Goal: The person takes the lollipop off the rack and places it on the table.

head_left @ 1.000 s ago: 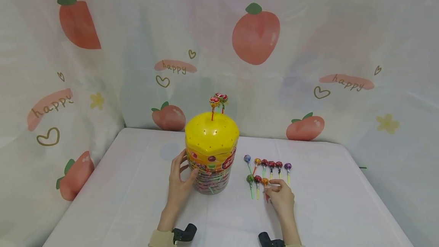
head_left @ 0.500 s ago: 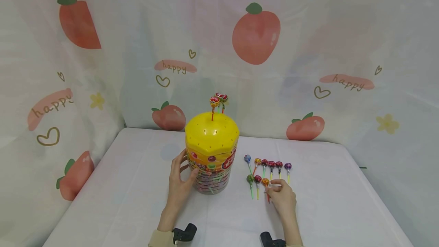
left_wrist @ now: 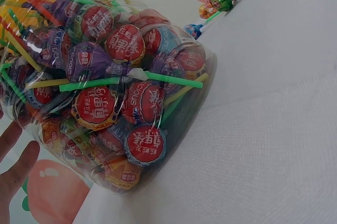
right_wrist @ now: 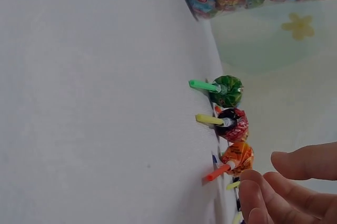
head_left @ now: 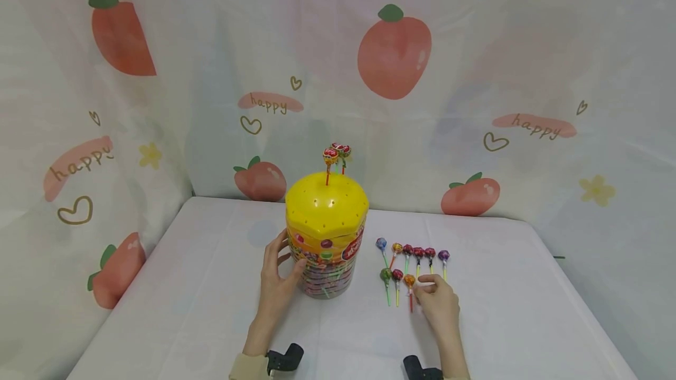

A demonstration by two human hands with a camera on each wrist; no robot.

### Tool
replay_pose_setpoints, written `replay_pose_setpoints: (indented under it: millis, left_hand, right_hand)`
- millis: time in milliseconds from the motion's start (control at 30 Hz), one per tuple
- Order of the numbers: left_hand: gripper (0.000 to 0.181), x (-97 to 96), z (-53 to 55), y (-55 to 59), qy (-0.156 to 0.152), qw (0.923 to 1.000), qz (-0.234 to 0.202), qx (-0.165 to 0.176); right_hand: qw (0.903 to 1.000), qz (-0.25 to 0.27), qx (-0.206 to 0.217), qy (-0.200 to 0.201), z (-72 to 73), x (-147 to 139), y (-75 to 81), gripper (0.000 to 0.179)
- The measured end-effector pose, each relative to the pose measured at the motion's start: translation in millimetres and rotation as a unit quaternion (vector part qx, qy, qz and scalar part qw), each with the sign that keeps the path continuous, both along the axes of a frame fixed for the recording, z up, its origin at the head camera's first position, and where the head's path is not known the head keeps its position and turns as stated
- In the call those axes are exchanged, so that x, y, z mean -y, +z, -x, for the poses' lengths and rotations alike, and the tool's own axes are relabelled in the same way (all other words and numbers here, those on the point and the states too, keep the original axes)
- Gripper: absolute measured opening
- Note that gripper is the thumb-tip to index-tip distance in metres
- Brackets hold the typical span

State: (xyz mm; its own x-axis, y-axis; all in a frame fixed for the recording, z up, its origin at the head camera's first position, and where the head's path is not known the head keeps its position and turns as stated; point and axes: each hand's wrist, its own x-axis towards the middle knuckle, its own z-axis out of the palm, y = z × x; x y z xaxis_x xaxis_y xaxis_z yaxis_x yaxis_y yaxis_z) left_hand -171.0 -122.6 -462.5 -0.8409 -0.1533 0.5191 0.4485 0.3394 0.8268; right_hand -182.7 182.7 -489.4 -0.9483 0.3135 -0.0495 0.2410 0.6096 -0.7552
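Observation:
A tall clear jar (head_left: 328, 277) with a yellow lid (head_left: 327, 204) stands on the table, packed with wrapped lollipops (left_wrist: 95, 105). My left hand (head_left: 277, 280) holds its left side, thumb toward the front and fingers reaching round behind. Several lollipops stick up from the lid, among them a red-and-yellow one (head_left: 330, 156). At the near row's right end lies an orange lollipop (head_left: 409, 281) with a red stick. Just right of it is my right hand (head_left: 439, 304), thumb and fingers apart with nothing between them in the right wrist view.
Left of the orange lollipop lie a dark red one (head_left: 397, 275) and a green one (head_left: 386, 275). Behind them runs a row of several more, from a blue one (head_left: 381, 243) to a purple one (head_left: 444, 255). A printed curtain (head_left: 338, 46) closes off the white table's back.
My right hand has let go of the orange lollipop and shifted slightly right. That lollipop now lies straighter beside the dark red one. My left hand stays at the jar.

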Motion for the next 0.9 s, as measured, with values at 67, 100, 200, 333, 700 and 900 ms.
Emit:
replay_pose_setpoints:
  millis: [67, 100, 200, 333, 700, 900]
  left_hand:
    - [0.069, 0.1, 0.2, -0.2, 0.000, 1.0000, 0.001, 0.002]
    - [0.069, 0.4, 2.2, -3.1, 0.001, 1.0000, 0.000, 0.004]
    - [0.071, 2.0, 9.4, -15.7, 0.003, 1.0000, -0.002, 0.007]
    - [0.074, 5.1, 18.0, -31.1, 0.006, 1.0000, -0.004, 0.005]
    - [0.073, 6.2, 18.0, -32.6, 0.013, 0.9999, 0.009, -0.004]
    - [0.073, 6.6, 18.1, -32.9, 0.015, 0.9998, 0.012, -0.005]
  right_hand:
    - [1.0000, -0.003, -0.006, 0.002, -0.4, -0.4, 2.5, 0.031]
    - [0.9999, -0.005, -0.010, 0.001, -0.7, -0.3, 4.2, 0.031]
    - [0.9995, -0.014, -0.030, -0.005, -1.5, 1.3, 10.3, 0.029]
    - [0.9978, -0.018, -0.062, -0.012, -1.2, 7.1, 20.7, 0.026]
    - [0.9847, 0.006, -0.174, -0.003, 7.7, 32.3, 56.7, 0.017]
    - [0.9670, 0.054, -0.248, 0.015, 13.5, 51.4, 83.8, 0.017]
